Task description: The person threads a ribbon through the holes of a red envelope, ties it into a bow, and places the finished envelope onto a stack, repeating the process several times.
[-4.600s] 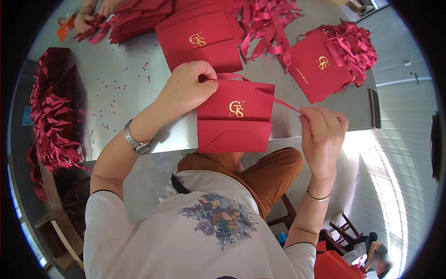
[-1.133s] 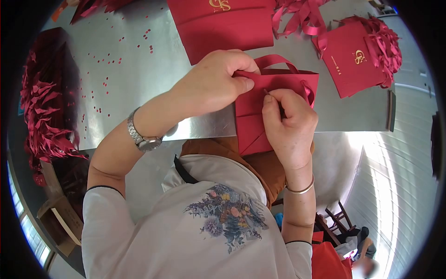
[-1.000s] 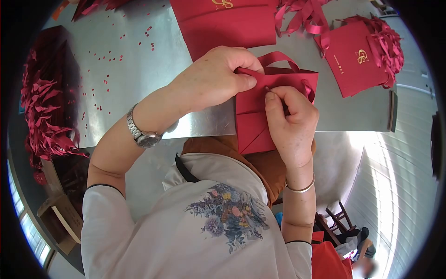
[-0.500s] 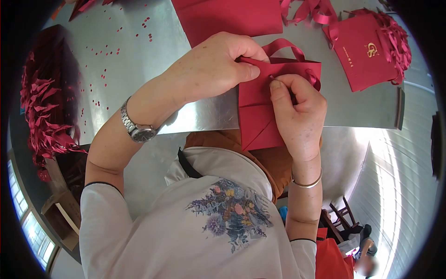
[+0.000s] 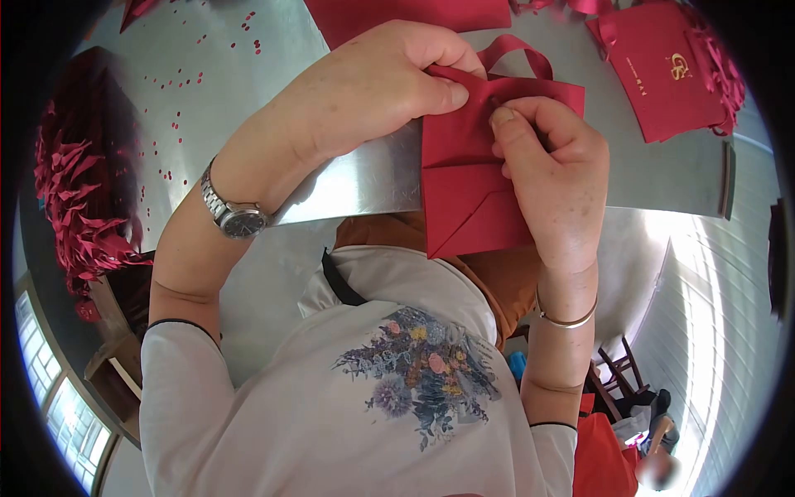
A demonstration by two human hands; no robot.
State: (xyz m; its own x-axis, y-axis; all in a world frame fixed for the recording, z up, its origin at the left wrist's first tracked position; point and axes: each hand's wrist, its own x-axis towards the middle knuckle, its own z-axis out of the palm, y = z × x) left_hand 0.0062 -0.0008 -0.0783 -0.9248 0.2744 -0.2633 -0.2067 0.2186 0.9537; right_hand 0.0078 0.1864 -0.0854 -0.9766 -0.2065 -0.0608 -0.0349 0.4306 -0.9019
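Observation:
A red paper gift bag (image 5: 464, 203) is held at the table's near edge, its lower part hanging past the edge and its folded base facing me. My left hand (image 5: 406, 74) pinches the bag's top edge at the left, the thumb outside and fingers curled over the rim. Beside it, my right hand (image 5: 555, 157) is closed in a pinch against the bag's upper face, at a small dark end that looks like ribbon. Behind the rim arches a red ribbon handle (image 5: 523, 48). The palm and curled fingers of my right hand hide part of the bag.
More red bags (image 5: 662, 74) with gold print and ribbons lie at the right of the metal table (image 5: 281, 99). A red sheet or bag (image 5: 406, 12) lies at the back. Small red dots (image 5: 170, 124) are scattered leftward, near a pile of red ribboned bags (image 5: 83, 190). Someone sits at lower right.
The bag and both hands sit slightly higher in view, and my right hand has shifted right. The ribbon loop seen beside my right hand no longer shows.

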